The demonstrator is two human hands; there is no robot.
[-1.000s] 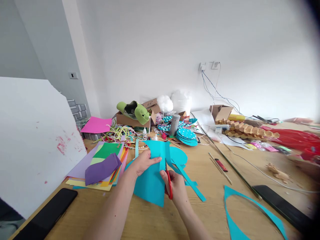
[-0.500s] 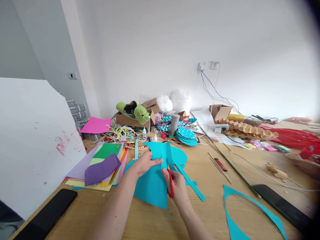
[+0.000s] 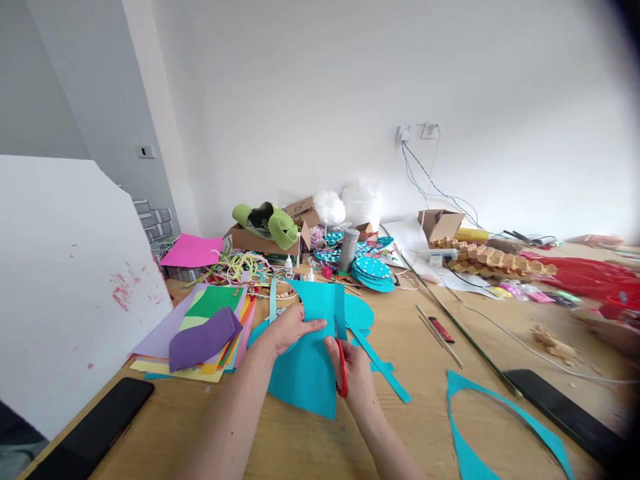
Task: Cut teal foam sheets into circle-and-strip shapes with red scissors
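Observation:
My left hand [image 3: 295, 330] pinches a turquoise sheet of paper [image 3: 305, 377], thumb on top and fingers beneath it. Red-handled scissors [image 3: 343, 370] are in my right hand [image 3: 354, 373], at the sheet's right edge. The blades are mostly hidden by the paper, with a narrow strip [image 3: 341, 310] standing along the cut side. Behind the sheet lie a rounded turquoise piece [image 3: 360, 310] and a long cut strip [image 3: 387, 373], flat on the table.
Colored paper [image 3: 210, 333] is stacked at the left, near a black phone [image 3: 95, 427]. A turquoise offcut [image 3: 500, 387] and another phone [image 3: 560, 413] lie at the right. A long stick [image 3: 450, 310] crosses the table; boxes, glue bottles and egg trays [image 3: 490, 257] line the back.
The cut strip, which curled out to the right, now stands straighter against the sheet. The sheet's upper part has shifted slightly. Both hands stay nearly in place.

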